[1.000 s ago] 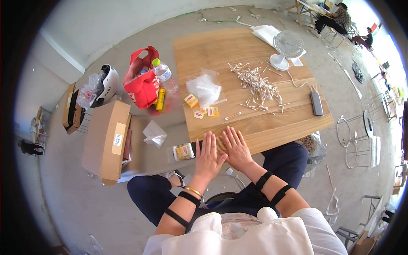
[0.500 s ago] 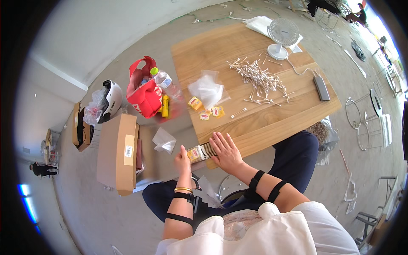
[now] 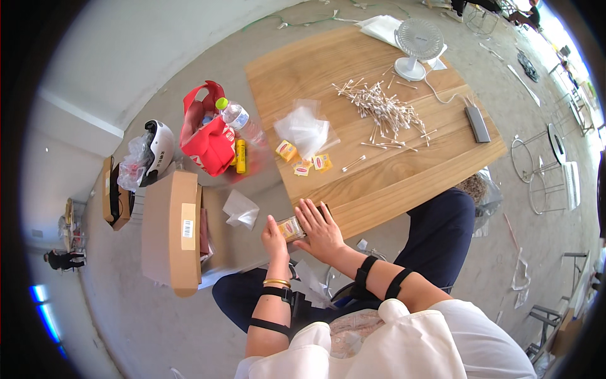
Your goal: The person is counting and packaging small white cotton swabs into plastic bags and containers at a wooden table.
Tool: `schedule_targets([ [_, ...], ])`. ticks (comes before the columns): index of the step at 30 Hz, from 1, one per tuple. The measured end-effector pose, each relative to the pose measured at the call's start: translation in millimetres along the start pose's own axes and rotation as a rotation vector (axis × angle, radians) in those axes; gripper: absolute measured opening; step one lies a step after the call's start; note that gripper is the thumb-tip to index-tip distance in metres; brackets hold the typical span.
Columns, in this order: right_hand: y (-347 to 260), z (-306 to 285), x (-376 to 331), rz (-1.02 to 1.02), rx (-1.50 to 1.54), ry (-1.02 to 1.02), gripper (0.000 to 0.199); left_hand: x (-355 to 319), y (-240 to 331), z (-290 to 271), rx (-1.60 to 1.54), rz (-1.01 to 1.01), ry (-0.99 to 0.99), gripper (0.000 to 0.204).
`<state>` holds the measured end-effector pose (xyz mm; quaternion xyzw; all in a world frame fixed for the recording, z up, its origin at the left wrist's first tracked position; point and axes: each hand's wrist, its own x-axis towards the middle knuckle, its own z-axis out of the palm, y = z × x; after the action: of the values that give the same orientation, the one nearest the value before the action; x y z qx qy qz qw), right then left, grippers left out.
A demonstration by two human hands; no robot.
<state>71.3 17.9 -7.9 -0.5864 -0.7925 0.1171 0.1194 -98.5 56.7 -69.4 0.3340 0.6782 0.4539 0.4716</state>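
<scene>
Cotton swab pack is by the wooden table's near-left corner, between both hands. Left hand at its left end — can't tell if the fingers grip. Right hand lies flat over its right end, fingers straight, nothing clenched. Loose swabs farther in — fan far right.

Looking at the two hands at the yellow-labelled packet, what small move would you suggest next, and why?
I would probably lift the right hand slightly while the left hand steadies the packet: the flat right hand hides the packet's right end, so that end cannot be checked, and the left hand is at the opposite end.
</scene>
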Motion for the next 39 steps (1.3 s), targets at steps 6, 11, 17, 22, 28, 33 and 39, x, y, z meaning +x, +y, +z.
schedule_targets([
  [6, 11, -9, -6, 0.015, 0.004, 0.002, 0.100, 21, -2, -39, 0.088, -0.102, 0.129, 0.058],
  [11, 1, -8, -4, -0.022, -0.167, -0.050, 0.104, 10, 8, -24, 0.324, 0.252, 0.048, 0.056],
  [17, -15, -4, -2, -0.053, -0.079, -0.074, 0.102, 8, 9, -15, 0.256, 0.318, 0.094, 0.056],
  [22, -15, -18, -1, 0.049, 0.223, 0.004, 0.081, 5, 7, -41, -0.129, -0.275, 0.047, 0.041],
  [28, -19, 21, 13, 0.354, 0.667, 0.069, 0.061, -43, 24, -7, -0.619, -0.279, -0.207, 0.042],
  [33, -31, 36, 26, 0.594, 0.935, 0.025, 0.058, -40, 9, 15, -0.887, -0.362, 0.049, 0.047],
  [39, -61, 17, 45, 0.866, 1.358, -0.114, 0.049, -37, -12, 21, -0.852, -0.358, 0.115, 0.046],
])
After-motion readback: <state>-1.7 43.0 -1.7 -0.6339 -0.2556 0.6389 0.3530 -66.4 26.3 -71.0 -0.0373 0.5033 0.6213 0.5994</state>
